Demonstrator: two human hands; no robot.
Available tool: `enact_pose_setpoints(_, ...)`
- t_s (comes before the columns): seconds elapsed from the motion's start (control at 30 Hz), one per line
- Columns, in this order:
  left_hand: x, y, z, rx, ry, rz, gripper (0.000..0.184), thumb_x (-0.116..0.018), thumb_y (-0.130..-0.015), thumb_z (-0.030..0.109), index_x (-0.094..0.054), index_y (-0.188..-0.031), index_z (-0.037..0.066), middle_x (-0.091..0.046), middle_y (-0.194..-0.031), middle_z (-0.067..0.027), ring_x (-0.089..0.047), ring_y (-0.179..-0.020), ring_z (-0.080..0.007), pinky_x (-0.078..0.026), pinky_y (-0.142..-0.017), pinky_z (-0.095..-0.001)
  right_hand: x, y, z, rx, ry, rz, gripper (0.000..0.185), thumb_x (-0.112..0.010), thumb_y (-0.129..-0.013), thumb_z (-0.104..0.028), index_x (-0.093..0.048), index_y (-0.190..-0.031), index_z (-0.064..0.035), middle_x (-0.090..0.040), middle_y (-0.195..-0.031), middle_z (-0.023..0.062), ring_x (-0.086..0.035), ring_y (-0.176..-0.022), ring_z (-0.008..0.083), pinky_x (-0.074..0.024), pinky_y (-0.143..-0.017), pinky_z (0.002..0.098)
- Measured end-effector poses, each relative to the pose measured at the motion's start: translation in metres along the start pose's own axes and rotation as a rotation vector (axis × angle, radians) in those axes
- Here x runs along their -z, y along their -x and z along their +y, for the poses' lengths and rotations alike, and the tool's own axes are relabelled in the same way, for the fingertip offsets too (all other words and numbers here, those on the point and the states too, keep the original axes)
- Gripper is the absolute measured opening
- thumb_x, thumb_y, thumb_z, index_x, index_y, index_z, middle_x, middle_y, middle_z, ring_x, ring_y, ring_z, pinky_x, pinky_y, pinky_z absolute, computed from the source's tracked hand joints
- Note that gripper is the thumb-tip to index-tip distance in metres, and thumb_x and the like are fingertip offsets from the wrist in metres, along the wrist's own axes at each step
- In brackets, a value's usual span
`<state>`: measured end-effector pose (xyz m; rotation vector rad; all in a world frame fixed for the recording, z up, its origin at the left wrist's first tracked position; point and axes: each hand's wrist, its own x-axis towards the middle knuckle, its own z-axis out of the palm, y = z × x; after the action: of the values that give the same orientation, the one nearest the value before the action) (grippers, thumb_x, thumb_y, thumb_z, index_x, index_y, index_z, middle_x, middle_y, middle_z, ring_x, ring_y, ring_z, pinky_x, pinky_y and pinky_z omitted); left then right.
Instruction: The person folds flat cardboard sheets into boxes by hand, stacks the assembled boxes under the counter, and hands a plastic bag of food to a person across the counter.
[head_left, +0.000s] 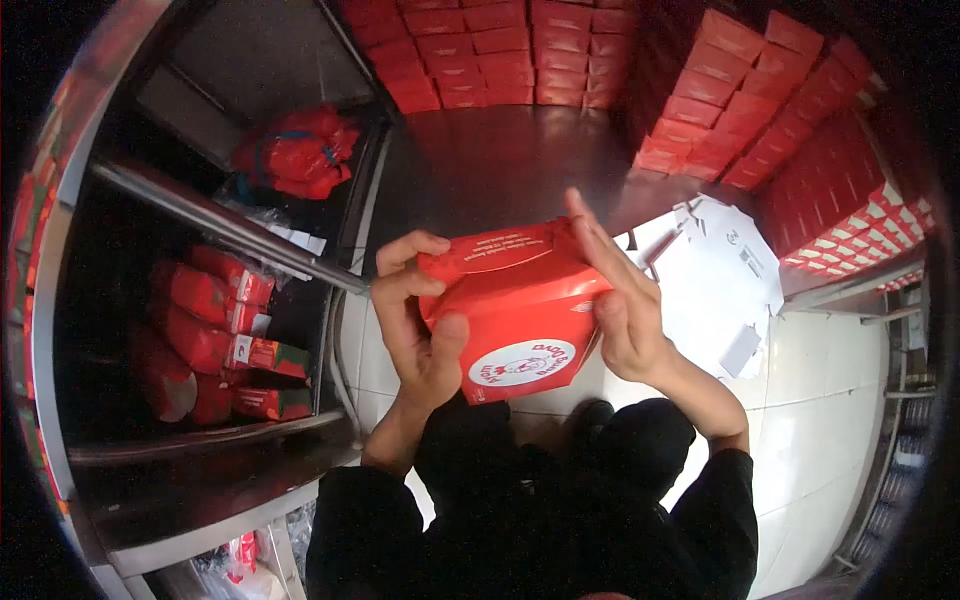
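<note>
A red cardboard box [525, 310] with a round white logo is held up between my two hands, above my lap. My left hand [418, 320] grips its left side, with the fingers curled at the upper edge and the thumb near the front face. Against the box's right side lies my right hand [625, 310], its fingers stretched upward and its thumb by the side face. The box's top flap looks folded over, and its underside is hidden.
Stacks of red boxes [725, 85] stand at the back and right. White flat sheets [715, 275] lie right of my hands. On the left, a metal-framed shelf [210, 440] holds red packages [200, 300] and a red bundle [300, 155].
</note>
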<state>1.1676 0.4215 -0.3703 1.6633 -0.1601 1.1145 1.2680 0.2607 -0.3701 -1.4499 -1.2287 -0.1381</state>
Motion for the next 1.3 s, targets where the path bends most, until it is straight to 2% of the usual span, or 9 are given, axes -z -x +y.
enact_pose_setpoints(0.3, 0.009, 0.000, 0.005, -0.037, -0.136, -0.064, 0.032, -0.049, -0.086, 0.038, -0.055, -0.084, 0.007, -0.041, -0.111, -0.0170, -0.044, -0.098, -0.0225, -0.037, -0.082, -0.0358, -0.010, 0.002, 0.010, 0.141, -0.159, 0.170, 0.029, -0.050, -0.087, -0.020, -0.057, -0.102, 0.0039, -0.040, -0.118, 0.0249, -0.046, -0.110, 0.0355, -0.0404, -0.089, 0.0425)
enact_pose_setpoints(0.5, 0.010, 0.002, 0.010, -0.075, -0.207, -0.071, 0.033, -0.050, -0.086, 0.040, -0.055, -0.082, 0.008, -0.043, -0.104, -0.0157, -0.045, -0.093, -0.0224, -0.038, -0.078, -0.0345, -0.010, 0.000, 0.005, 0.142, -0.170, 0.198, 0.020, -0.055, -0.084, -0.015, -0.060, -0.091, 0.0026, -0.043, -0.117, 0.0249, -0.046, -0.110, 0.0343, -0.0401, -0.090, 0.0412)
enact_pose_setpoints(0.8, 0.001, 0.003, 0.008, -0.015, -0.127, -0.029, 0.037, -0.046, -0.087, 0.042, -0.053, -0.082, 0.006, -0.046, -0.105, -0.0187, -0.046, -0.095, -0.0258, -0.036, -0.083, -0.0377, -0.012, -0.008, -0.001, 0.135, 0.012, 0.117, 0.029, -0.041, -0.088, -0.018, -0.060, -0.098, 0.0024, -0.047, -0.123, 0.0220, -0.051, -0.096, 0.0353, -0.0382, -0.084, 0.0425)
enact_pose_setpoints(0.93, 0.000, -0.002, -0.002, -0.017, -0.193, -0.011, 0.034, -0.041, -0.090, 0.036, -0.051, -0.086, 0.003, -0.046, -0.109, -0.0206, -0.046, -0.101, -0.0273, -0.035, -0.087, -0.0394, -0.021, -0.012, 0.012, 0.050, -0.040, 0.119, 0.033, -0.044, -0.087, -0.019, -0.051, -0.112, 0.0022, -0.042, -0.127, 0.0234, -0.046, -0.107, 0.0390, -0.0368, -0.090, 0.0386)
enact_pose_setpoints(1.0, 0.000, -0.013, -0.010, 0.025, -0.301, -0.017, 0.029, -0.041, -0.091, 0.030, -0.049, -0.087, 0.002, -0.047, -0.108, -0.0180, -0.046, -0.100, -0.0246, -0.035, -0.088, -0.0380, -0.033, -0.017, 0.021, -0.102, -0.137, 0.241, 0.037, -0.046, -0.086, -0.021, -0.047, -0.117, -0.0009, -0.033, -0.134, 0.0216, -0.040, -0.114, 0.0381, -0.0334, -0.093, 0.0427)
enact_pose_setpoints(1.13, 0.000, -0.053, -0.057, 0.476, 0.237, 0.279, 0.022, -0.041, -0.093, 0.025, -0.047, -0.093, 0.004, -0.049, -0.098, -0.0066, -0.050, -0.089, -0.0139, -0.043, -0.081, -0.0291, 0.001, -0.012, -0.001, -0.005, 0.548, -0.046, 0.047, -0.053, -0.082, -0.028, -0.040, -0.124, -0.0138, -0.025, -0.139, 0.0155, -0.031, -0.124, 0.0306, -0.0242, -0.096, 0.0539)
enact_pose_setpoints(1.2, 0.000, -0.081, -0.084, 0.695, 0.453, 0.177, 0.022, -0.043, -0.092, 0.026, -0.049, -0.098, 0.006, -0.054, -0.097, -0.0065, -0.055, -0.088, -0.0160, -0.047, -0.078, -0.0323, 0.015, -0.005, -0.011, 0.128, 0.866, -0.251, 0.052, -0.057, -0.078, -0.037, -0.039, -0.125, -0.0234, -0.028, -0.139, 0.0118, -0.029, -0.127, 0.0241, -0.0181, -0.095, 0.0595)
enact_pose_setpoints(1.27, -0.006, -0.099, -0.121, 0.982, 0.657, 0.051, 0.024, -0.044, -0.091, 0.027, -0.050, -0.102, 0.007, -0.058, -0.097, -0.0069, -0.058, -0.089, -0.0187, -0.049, -0.078, -0.0334, 0.023, -0.002, 0.003, 0.312, 1.116, -0.233, 0.056, -0.060, -0.073, -0.038, -0.041, -0.124, -0.0251, -0.032, -0.136, 0.0072, -0.030, -0.126, 0.0208, -0.0206, -0.095, 0.0575)
enact_pose_setpoints(1.3, -0.013, -0.104, -0.140, 0.933, 0.631, 0.015, 0.028, -0.045, -0.090, 0.028, -0.051, -0.105, 0.006, -0.059, -0.103, -0.0083, -0.058, -0.091, -0.0195, -0.048, -0.079, -0.0330, 0.033, -0.003, 0.015, 0.333, 1.128, -0.228, 0.070, -0.068, -0.064, -0.035, -0.039, -0.127, -0.0269, -0.036, -0.133, 0.0027, -0.032, -0.123, 0.0205, -0.0221, -0.095, 0.0558)
